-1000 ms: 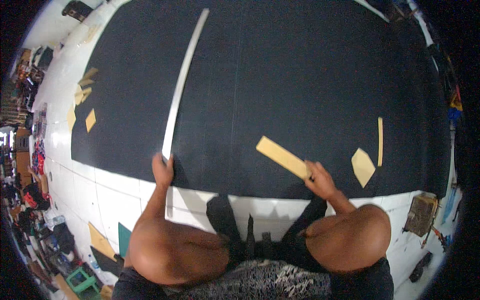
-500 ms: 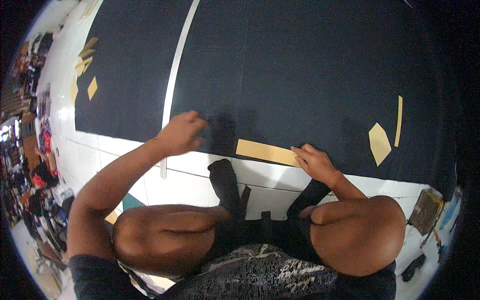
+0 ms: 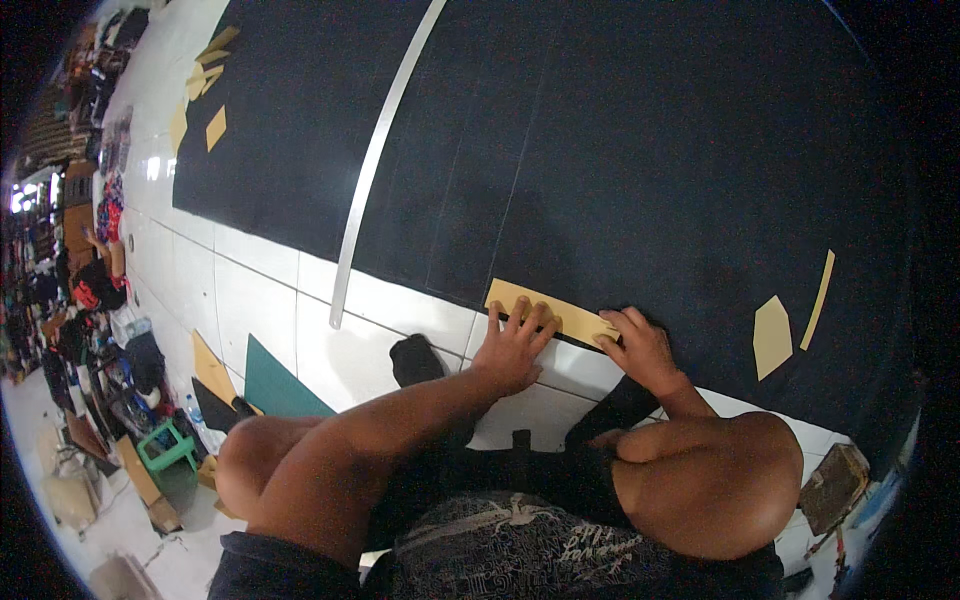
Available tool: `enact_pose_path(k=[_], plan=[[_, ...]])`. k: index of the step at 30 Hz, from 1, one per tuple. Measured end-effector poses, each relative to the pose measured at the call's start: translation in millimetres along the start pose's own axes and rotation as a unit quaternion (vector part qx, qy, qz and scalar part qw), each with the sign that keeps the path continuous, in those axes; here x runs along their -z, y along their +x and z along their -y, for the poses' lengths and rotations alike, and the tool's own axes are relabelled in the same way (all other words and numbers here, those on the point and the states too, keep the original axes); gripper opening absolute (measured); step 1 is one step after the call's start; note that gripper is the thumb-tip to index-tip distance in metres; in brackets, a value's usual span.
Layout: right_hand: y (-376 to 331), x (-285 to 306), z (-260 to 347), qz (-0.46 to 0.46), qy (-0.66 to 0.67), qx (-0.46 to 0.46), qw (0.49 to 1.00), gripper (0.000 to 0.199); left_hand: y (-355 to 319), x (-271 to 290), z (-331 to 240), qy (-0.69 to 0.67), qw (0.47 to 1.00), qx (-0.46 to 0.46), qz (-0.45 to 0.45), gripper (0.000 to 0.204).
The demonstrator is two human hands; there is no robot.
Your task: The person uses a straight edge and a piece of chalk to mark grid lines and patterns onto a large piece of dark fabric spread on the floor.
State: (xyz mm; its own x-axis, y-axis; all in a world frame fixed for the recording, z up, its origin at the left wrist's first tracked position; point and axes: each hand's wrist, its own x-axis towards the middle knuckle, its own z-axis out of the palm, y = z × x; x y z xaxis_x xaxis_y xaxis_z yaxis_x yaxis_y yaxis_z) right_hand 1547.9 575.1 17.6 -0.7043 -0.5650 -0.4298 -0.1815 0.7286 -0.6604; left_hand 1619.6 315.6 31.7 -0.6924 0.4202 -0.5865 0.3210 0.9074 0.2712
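On the white tiled floor a big dark cloth is spread out flat. At the near edge of the cloth a long tan card strip is laid, partly on the cloth and partly over the tiles. The left hand is pressed flat on the near end of the strip, with its fingers stretched out and spread a little apart. The right hand is set on the other end of the strip, with its fingers bent and close together, and the tips are pushed down on the card. Nothing is gripped by either hand; the strip is only held down.

A long silver ruler is laid across the cloth to the left, well apart from the hands, and its near end sticks out over the tiles. To the right, a small tan card shape and a thin tan sliver are seen on the cloth, just beside each other. More tan scraps are seen far off at the left edge of the cloth. A green sheet is laid on the tiles near the left knee. Bare knees are seen at the bottom, bent in a squat.
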Motion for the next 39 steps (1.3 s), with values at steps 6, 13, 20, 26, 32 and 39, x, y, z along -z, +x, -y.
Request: enact_pose_path(k=[6,13,20,26,32,39], plan=[[-6,-12,-1,-0.045,-0.07,0.018,0.996,0.046,1,-13,3,-0.003,0.999,-0.008,-0.053,0.091],[-4,-21,5,-0.085,-0.105,0.016,0.991,0.044,0,-19,10,-0.022,0.996,-0.013,-0.081,0.087],[-6,-23,9,-0.1,-0.11,0.013,0.989,0.044,-3,-18,11,-0.023,0.996,-0.013,-0.09,0.087],[-7,-27,2,-0.094,-0.133,0.01,0.987,0.045,-3,-18,10,-0.033,0.995,-0.016,-0.097,0.089],[-5,-29,5,-0.082,-0.128,-0.01,0.988,0.045,-5,-24,11,-0.044,0.992,-0.015,-0.117,0.088],[-6,-29,6,-0.086,-0.122,0.001,0.989,0.046,-5,-16,9,0.013,0.994,-0.035,-0.099,0.085]])
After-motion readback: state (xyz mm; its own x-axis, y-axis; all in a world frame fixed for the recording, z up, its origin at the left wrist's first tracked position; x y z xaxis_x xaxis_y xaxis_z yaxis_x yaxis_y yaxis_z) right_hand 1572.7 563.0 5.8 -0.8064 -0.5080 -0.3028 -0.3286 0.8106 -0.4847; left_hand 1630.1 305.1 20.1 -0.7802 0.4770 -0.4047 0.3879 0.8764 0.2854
